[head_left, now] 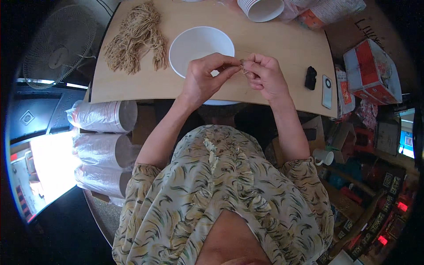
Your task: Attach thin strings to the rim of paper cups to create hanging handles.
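Note:
My left hand (206, 75) and my right hand (266, 74) meet at the fingertips over the table's near side. Both are closed in a pinch on a short, thin tan strand (243, 69), mostly hidden by the fingers. Just behind my left hand stands a white round tub (176, 47), its near rim partly covered by that hand. To the left lies a loose bundle of tan, cord-like strands (134, 37), spread over the tabletop.
The wooden table (282, 48) holds stacked white tubs (260, 9) at the back, a black object (310, 78) and a phone (327, 92) at right. Wrapped tub stacks (104, 150) and a fan (59, 57) stand left; a red-white carton (371, 73) sits right.

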Available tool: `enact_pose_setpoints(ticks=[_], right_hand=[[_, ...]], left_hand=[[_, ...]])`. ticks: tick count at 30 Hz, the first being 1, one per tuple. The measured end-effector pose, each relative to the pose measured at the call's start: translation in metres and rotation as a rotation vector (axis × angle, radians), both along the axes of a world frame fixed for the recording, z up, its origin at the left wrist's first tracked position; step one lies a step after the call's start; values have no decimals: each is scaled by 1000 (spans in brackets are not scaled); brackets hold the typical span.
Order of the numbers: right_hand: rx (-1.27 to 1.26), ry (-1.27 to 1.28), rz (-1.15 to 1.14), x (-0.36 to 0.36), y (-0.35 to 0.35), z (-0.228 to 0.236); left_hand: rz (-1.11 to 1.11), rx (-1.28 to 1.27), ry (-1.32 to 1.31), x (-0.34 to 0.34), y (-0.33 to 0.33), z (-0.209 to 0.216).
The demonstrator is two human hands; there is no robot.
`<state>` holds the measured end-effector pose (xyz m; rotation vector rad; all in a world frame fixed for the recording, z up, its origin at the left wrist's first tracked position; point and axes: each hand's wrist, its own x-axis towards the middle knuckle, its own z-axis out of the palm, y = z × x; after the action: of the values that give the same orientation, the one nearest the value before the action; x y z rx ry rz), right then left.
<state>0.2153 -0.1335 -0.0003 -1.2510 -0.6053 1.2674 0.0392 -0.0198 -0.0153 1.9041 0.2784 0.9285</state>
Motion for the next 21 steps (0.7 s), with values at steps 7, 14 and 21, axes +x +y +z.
enact_pose_setpoints(ticks=[7,14,21], right_hand=[[-15,-46,-34,-1,1,8],[188,-114,-90,-1,-2,13],[246,-975,-117,-8,-4,9]], left_hand=[[14,-24,96,-4,4,-2],[-159,-435,179,-6,21,6],[-219,-707,156,-4,26,2]])
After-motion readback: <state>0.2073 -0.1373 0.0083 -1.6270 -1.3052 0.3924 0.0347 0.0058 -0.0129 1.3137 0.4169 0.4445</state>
